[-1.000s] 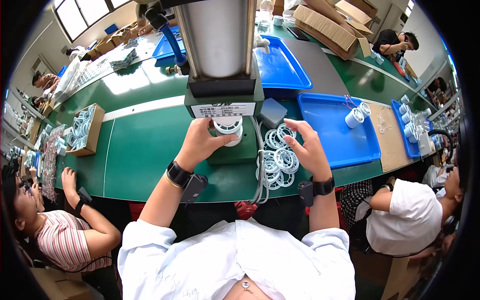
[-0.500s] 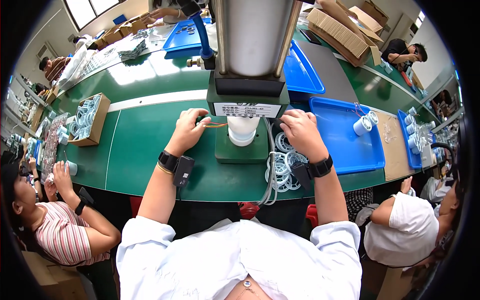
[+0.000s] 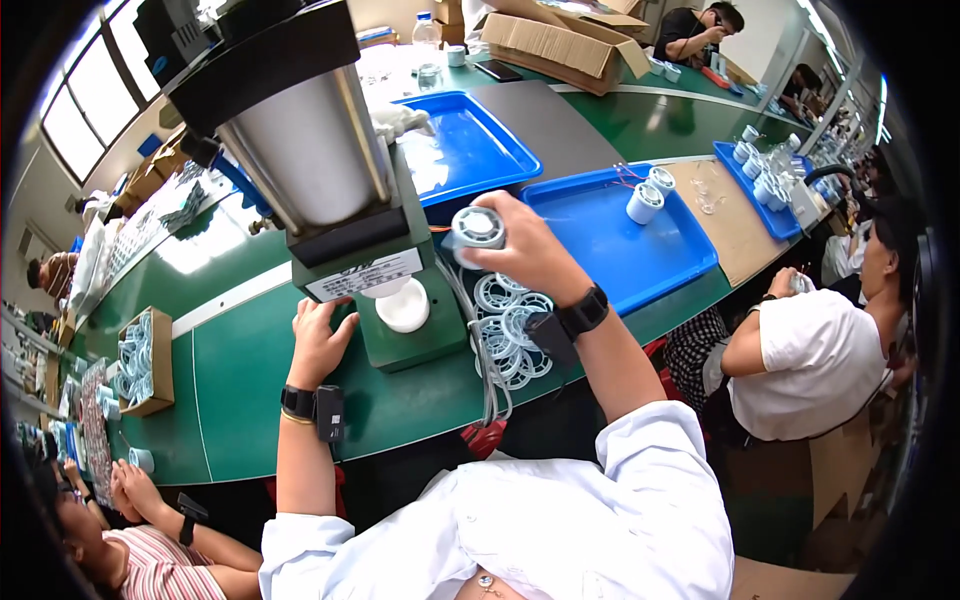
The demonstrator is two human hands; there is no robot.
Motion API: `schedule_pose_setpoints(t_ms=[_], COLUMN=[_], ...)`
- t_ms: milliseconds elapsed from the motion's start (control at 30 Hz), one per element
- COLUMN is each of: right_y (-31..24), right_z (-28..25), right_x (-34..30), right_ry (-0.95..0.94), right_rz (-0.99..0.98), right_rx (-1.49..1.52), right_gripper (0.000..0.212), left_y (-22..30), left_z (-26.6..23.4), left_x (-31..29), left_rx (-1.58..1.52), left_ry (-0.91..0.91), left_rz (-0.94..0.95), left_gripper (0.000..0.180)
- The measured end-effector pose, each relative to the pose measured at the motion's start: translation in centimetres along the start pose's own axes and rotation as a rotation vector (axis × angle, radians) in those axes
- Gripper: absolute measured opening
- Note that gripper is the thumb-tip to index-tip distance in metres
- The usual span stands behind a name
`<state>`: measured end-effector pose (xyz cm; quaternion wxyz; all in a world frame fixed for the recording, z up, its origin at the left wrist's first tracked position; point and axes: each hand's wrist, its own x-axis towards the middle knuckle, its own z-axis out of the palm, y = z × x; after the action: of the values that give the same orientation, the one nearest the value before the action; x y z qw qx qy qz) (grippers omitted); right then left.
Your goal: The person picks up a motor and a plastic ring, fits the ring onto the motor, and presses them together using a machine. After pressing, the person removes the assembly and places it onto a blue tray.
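In my right hand, a white cylinder with a slotted light-blue end ring is held tilted, its ring facing me. An orange-red wire shows beside it. It is right of the bench press, clear of it. My left hand is at the left side of the press base, thumb and fingers apart, holding nothing; some fingertips are hidden behind the press. A round white seat shows on the green base under the press head. Light-blue slotted rings lie piled right of the base, below my right hand.
Grey cables run down beside the press. A blue tray to the right holds two white cylinders with wires. Another blue tray is behind. A cardboard box of rings stands left. Co-workers sit on both sides.
My right hand has come away from the press and now holds the white cylinder up to its right. My left hand stays by the base. The view has swung to the right.
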<state>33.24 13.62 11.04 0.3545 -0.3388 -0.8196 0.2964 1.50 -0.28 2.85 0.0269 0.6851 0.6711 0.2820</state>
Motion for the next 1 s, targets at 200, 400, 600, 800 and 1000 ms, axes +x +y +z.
schedule_pose_setpoints(t_ms=[200, 400, 600, 800, 1000], right_y=[11.2, 19.8, 9.5, -0.2, -2.6], right_z=[-10.1, -13.0, -10.0, -1.4, 5.0], right_x=[-4.2, -4.4, -4.4, -7.8, -6.2], right_ry=[0.223, 0.217, 0.105, -0.281, -0.310], right_rz=[0.368, 0.405, 0.008, -0.169, -0.271], right_rx=[-0.728, -0.816, -0.240, -0.226, -0.494], right_gripper=[0.068, 0.072, 0.061, 0.048, 0.055], left_y=[0.7, 0.5, 0.8, 5.9, 7.9], left_z=[-0.2, 0.3, -0.6, -0.7, 0.3], left_x=[0.0, 0.3, -0.9, -4.4, -5.1], left_rx=[0.036, 0.071, -0.436, -0.571, 0.010], left_ry=[-0.009, 0.015, -0.020, -0.099, -0.112], left_rz=[-0.033, 0.027, -0.205, -0.181, -0.081], left_gripper=[0.031, 0.031, 0.042, 0.072, 0.097])
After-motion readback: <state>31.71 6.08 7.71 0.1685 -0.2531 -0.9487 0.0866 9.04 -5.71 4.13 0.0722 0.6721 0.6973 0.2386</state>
